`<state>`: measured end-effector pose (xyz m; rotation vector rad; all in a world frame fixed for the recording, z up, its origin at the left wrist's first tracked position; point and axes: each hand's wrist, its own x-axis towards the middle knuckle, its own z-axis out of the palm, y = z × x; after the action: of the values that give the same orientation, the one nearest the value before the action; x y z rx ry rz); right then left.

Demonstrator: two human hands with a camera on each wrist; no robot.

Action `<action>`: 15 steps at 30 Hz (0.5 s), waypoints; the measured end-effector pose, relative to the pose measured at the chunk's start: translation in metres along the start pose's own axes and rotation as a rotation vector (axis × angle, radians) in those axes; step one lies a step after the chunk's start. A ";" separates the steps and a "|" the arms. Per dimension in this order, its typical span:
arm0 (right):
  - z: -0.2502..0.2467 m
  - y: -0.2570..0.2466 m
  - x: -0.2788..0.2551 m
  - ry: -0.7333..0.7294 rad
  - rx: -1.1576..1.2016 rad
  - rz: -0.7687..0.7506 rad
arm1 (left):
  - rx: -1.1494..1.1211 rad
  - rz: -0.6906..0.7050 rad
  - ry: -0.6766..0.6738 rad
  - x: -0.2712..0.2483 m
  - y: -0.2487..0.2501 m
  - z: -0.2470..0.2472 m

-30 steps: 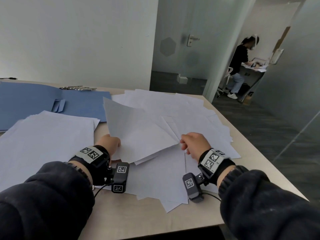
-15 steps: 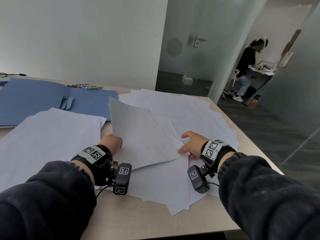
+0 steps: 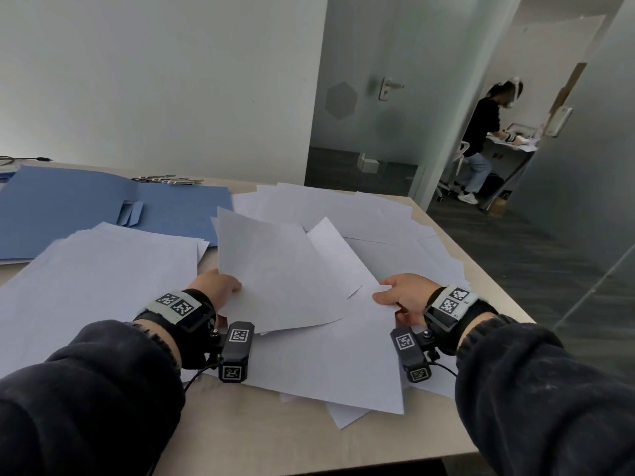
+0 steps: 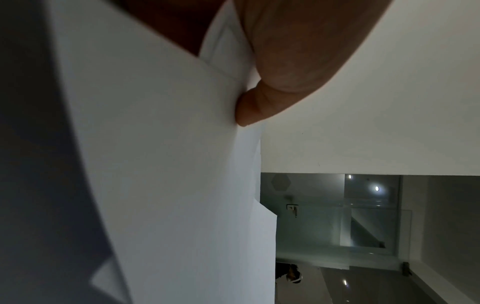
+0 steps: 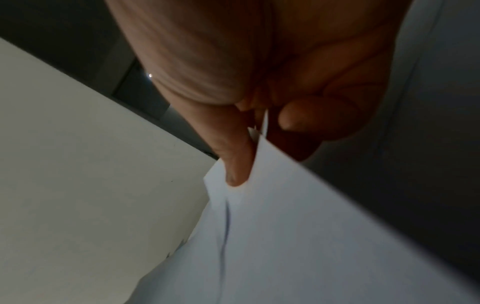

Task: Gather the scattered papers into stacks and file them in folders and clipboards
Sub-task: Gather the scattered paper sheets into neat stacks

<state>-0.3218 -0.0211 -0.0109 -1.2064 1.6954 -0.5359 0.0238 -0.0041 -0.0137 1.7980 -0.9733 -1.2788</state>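
Loose white sheets (image 3: pixel 371 221) lie scattered over the right half of the table. My left hand (image 3: pixel 220 286) pinches the near left edge of a few raised sheets (image 3: pixel 275 273), its thumb (image 4: pixel 249 111) on top of the paper (image 4: pixel 168 164). My right hand (image 3: pixel 402 293) pinches the corner of a large sheet (image 3: pixel 343 355) lying in front of me; in the right wrist view its thumb (image 5: pixel 236 164) and curled fingers clamp that corner (image 5: pixel 285 226). A gathered stack of paper (image 3: pixel 99 283) lies at the left. An open blue folder (image 3: pixel 103 207) lies behind it.
Metal clips (image 3: pixel 168 181) sit at the table's far edge behind the folder. The table's front edge (image 3: pixel 309 455) is close to my body and its right edge (image 3: pixel 481 255) drops to dark floor. Another person (image 3: pixel 481 139) works at a desk beyond the glass door.
My right hand has moved right and nearer and taken hold of a large sheet's corner. The left hand keeps its raised sheets, now held a little more upright.
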 end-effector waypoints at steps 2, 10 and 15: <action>-0.019 0.006 -0.007 0.026 -0.101 0.029 | 0.047 0.011 0.038 0.002 0.001 -0.001; -0.091 0.015 -0.036 0.465 -0.509 -0.051 | 0.200 0.055 0.092 0.004 0.002 0.003; -0.111 0.019 -0.041 0.759 -0.079 -0.023 | 0.302 0.080 0.080 0.004 0.001 0.004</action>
<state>-0.4253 0.0051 0.0424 -1.1500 2.3466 -1.0406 0.0207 -0.0088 -0.0158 1.9967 -1.2323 -1.0457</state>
